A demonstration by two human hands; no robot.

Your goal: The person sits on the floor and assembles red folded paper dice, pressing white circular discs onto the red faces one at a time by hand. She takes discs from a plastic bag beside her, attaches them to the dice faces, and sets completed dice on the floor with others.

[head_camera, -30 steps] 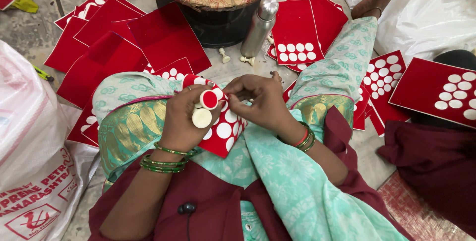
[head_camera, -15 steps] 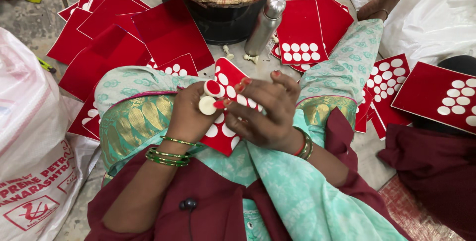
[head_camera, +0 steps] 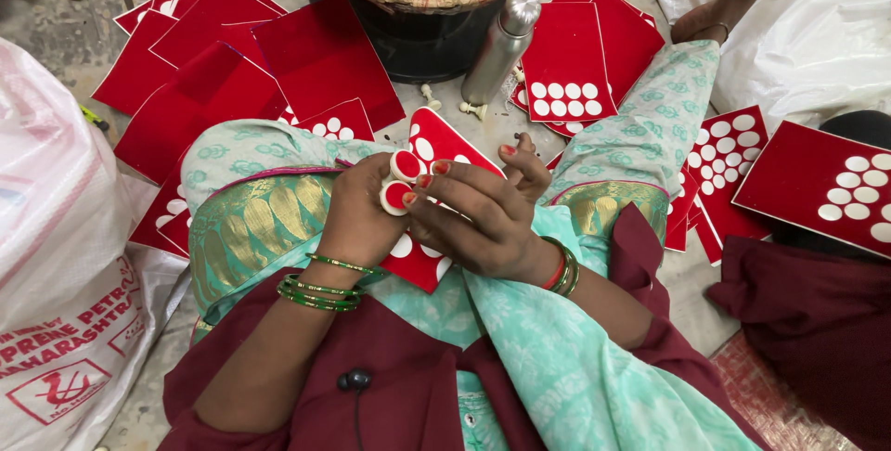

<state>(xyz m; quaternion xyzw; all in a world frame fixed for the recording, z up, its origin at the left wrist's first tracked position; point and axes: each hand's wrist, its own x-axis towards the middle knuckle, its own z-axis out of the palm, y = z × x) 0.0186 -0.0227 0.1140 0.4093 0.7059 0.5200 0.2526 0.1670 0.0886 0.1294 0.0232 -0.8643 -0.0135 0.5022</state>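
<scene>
A red card (head_camera: 436, 149) covered with round white discs rests on my lap. My left hand (head_camera: 357, 214) grips its left edge and pinches two small round red-and-white pieces (head_camera: 401, 182) between thumb and fingers. My right hand (head_camera: 478, 214) lies across the card's middle, its fingertips touching those round pieces. Green bangles circle my left wrist, mixed red and green ones my right.
Many red cards (head_camera: 213, 70), some with white discs (head_camera: 566, 70), lie on the floor ahead. A steel bottle (head_camera: 501, 47) stands beside a dark round stand (head_camera: 418, 33) topped by a woven tray. A white sack (head_camera: 65, 265) is at left. Another person's foot (head_camera: 733, 1) and dark clothing (head_camera: 817, 321) are at right.
My right hand has moved left over the card onto the round pieces held by my left hand. The card has tilted up slightly.
</scene>
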